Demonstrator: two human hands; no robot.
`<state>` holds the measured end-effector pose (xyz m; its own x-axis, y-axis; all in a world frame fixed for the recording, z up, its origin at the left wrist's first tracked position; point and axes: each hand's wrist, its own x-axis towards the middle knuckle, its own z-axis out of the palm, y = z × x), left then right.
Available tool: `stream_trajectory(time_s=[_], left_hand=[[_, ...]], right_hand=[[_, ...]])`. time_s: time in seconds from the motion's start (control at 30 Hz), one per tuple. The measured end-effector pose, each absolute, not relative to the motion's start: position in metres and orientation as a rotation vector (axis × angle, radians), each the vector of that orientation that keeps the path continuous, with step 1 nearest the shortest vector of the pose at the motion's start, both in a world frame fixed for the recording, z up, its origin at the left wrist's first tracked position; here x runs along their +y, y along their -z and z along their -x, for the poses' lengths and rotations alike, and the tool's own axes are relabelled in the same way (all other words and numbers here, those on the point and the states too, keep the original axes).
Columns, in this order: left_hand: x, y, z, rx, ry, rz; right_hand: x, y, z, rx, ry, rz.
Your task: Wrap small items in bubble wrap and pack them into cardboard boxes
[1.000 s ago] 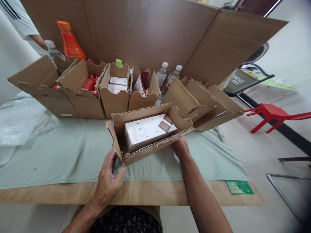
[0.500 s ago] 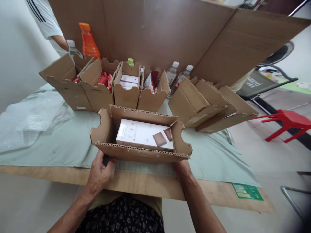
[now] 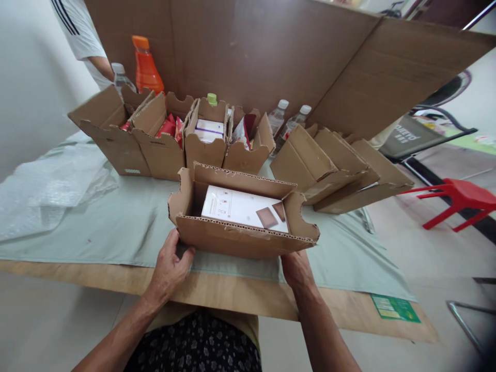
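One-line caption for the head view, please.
Left hand and right hand hold an open cardboard box with a white carton inside.

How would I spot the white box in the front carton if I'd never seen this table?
Start at the pale green cloth on the table, then find the open cardboard carton nearest the camera. The white box lies inside it. Unlike the white packs with a purple stripe in the row of cartons behind, it has brown patches printed on top.
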<state>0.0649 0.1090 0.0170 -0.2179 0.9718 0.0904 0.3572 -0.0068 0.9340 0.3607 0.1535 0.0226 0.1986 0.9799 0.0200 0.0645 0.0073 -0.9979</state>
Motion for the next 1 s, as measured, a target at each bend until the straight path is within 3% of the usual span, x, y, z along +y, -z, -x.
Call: stream_trajectory(time_s=[0.43, 0.6, 0.8, 1.0], left_hand=[[0.114, -0.009, -0.068, 1.63, -1.24, -1.491], [0.113, -0.007, -0.068, 1.644, -1.244, -1.538], [0.115, -0.004, -0.068, 1.648, -1.23, -1.61], [0.116, 0.006, -0.067, 1.605, -1.265, -1.658]], right_hand=[[0.203, -0.131, -0.365, -1.451, -0.658, 1.253], [0.212, -0.133, -0.359, -1.62, -0.557, 1.265], [0.207, -0.124, -0.376, -1.527, -0.759, 1.343], [0.208, -0.145, -0.38, -1.57, -0.679, 1.3]])
